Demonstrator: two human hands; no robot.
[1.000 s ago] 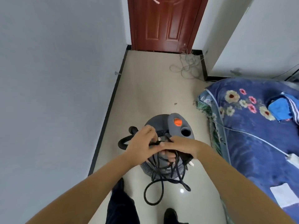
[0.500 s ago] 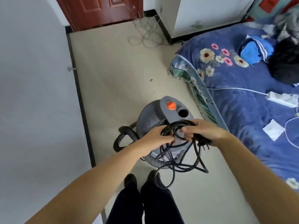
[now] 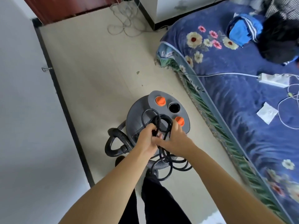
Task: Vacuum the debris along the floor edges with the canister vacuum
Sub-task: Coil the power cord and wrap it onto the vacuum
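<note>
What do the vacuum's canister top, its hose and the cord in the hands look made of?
Canister top: matte grey moulded plastic, probably, with glossy orange knobs.
Hose: black ribbed flexible plastic; corrugations show.
Cord: smooth black rubber or PVC sheath, looping limply. Left hand and right hand grip it.

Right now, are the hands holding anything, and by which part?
Both hands grip the vacuum's black power cord by its tangled loops above the canister vacuum: left hand curled round the bundle, right hand holding loops beside it.
</note>
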